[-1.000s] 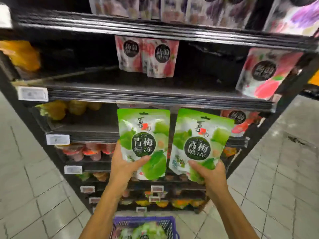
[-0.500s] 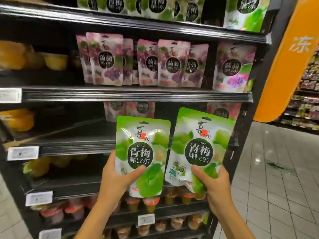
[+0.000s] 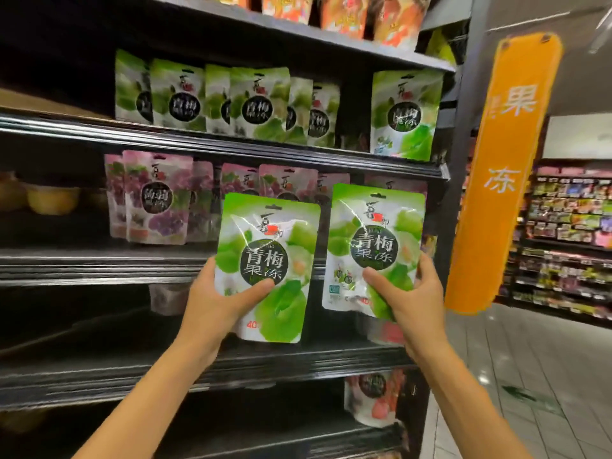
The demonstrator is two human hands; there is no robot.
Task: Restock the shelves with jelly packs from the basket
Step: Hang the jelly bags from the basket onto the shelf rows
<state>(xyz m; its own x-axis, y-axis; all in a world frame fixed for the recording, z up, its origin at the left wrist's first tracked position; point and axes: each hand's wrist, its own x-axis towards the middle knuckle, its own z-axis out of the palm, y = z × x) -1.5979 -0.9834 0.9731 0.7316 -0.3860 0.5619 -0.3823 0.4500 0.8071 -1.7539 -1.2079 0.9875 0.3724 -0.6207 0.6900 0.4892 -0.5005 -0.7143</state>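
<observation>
My left hand (image 3: 217, 301) grips a green jelly pack (image 3: 270, 256) by its lower left part, thumb across the front. My right hand (image 3: 409, 301) holds a second green jelly pack (image 3: 377, 240) by its bottom edge. Both packs stand upright in front of the black shelves, level with the row of purple jelly packs (image 3: 159, 200). One shelf higher, a row of matching green jelly packs (image 3: 261, 104) stands, with a gap before the rightmost green pack (image 3: 405, 114). The basket is out of view.
Orange packs (image 3: 361, 14) fill the top shelf. Yellow jelly cups (image 3: 53, 198) sit at the left on the purple row's shelf. A pink pack (image 3: 372, 397) stands low down. An orange hanging sign (image 3: 506, 167) marks the shelf end; an aisle and another shelf unit (image 3: 569, 226) lie right.
Both hands have lifted the two green packs upward past the lower shelves. My view has tilted up, so the basket has dropped out of sight and the green row has appeared.
</observation>
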